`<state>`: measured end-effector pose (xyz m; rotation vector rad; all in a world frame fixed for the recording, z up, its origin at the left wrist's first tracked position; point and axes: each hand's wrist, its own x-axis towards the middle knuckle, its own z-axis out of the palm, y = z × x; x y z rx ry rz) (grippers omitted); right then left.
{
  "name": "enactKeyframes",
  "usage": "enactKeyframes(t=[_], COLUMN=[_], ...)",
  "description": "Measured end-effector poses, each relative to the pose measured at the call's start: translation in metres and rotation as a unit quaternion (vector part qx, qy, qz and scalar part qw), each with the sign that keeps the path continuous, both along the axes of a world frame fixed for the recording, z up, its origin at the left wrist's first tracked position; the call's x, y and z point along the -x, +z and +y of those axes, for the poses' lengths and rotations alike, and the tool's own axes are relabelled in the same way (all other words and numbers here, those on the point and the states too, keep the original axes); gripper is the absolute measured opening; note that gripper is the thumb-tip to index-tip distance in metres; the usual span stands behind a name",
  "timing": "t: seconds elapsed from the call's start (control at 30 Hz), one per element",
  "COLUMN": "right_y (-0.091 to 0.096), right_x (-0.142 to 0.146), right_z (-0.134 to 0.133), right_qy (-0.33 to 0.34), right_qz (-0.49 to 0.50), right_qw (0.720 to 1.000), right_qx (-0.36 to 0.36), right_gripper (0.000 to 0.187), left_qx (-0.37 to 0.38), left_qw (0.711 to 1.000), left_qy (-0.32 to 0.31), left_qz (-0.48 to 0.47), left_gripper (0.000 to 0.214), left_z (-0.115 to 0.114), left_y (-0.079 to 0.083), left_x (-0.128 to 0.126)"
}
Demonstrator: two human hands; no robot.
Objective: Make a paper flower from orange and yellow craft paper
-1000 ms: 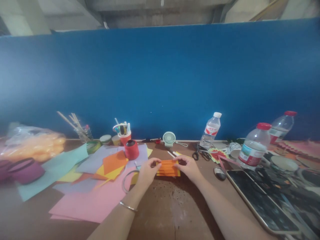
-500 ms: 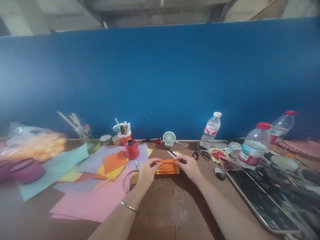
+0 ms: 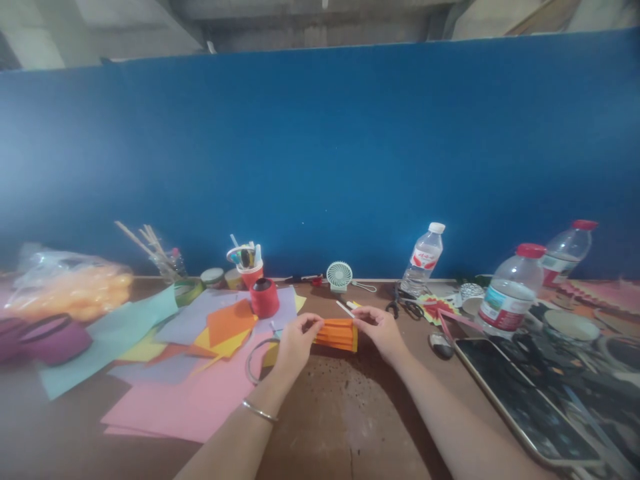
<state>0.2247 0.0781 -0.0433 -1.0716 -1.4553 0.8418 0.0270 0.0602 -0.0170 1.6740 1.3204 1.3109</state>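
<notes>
A small piece of pleated orange paper [image 3: 337,335] with yellow edges is held up above the brown table [image 3: 320,413]. My left hand [image 3: 299,341] pinches its left end between thumb and fingers; a silver bangle circles that wrist. At the upper right corner of the paper, my right hand [image 3: 383,333] is closed with its thumb and fingertips on the edge. Behind the paper lies a thin white stick [image 3: 345,309], partly hidden by the right fingers. A grey ring [image 3: 254,363] rests beside my left hand.
Coloured paper sheets [image 3: 180,407] spread over the left side, near a red thread spool [image 3: 265,298]. A small fan [image 3: 339,277] stands by the blue partition [image 3: 320,153]. To the right are scissors [image 3: 407,307], a water bottle [image 3: 425,260], a larger bottle [image 3: 513,293] and a phone [image 3: 520,400].
The paper's right end has dipped slightly and its folds have spread a little. My right fingers have shifted slightly at the corner. My left hand keeps its grip.
</notes>
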Motion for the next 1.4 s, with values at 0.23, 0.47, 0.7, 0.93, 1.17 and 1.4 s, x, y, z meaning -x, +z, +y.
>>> enactKeyframes(t=[0.23, 0.47, 0.7, 0.93, 1.17, 1.4], right_y=[0.003, 0.012, 0.022, 0.019, 0.02, 0.016], right_x=[0.0, 0.0, 0.004, 0.003, 0.005, 0.01], right_z=[-0.002, -0.007, -0.014, -0.011, -0.012, -0.01], right_qy=[0.0, 0.026, 0.056, 0.032, 0.042, 0.065], right_qz=[-0.022, -0.056, -0.092, -0.09, -0.081, -0.059], right_qw=[1.0, 0.997, 0.991, 0.992, 0.993, 0.995], right_qx=[-0.015, -0.053, -0.077, -0.084, -0.071, -0.049], right_gripper=[0.008, 0.016, 0.009, 0.009, 0.006, 0.012], left_qx=[-0.009, -0.003, -0.004, -0.006, -0.012, -0.015], left_qw=[1.0, 0.999, 0.999, 0.999, 0.999, 0.998], left_qy=[0.014, 0.031, 0.037, 0.044, 0.033, 0.047], left_qz=[0.01, 0.014, 0.016, 0.019, 0.03, 0.041], left_gripper=[0.013, 0.015, 0.016, 0.017, 0.017, 0.02], left_z=[-0.003, -0.003, -0.002, -0.001, -0.003, -0.005], left_y=[0.001, 0.001, -0.001, -0.002, -0.002, -0.003], left_x=[-0.002, -0.004, -0.003, -0.003, -0.004, -0.004])
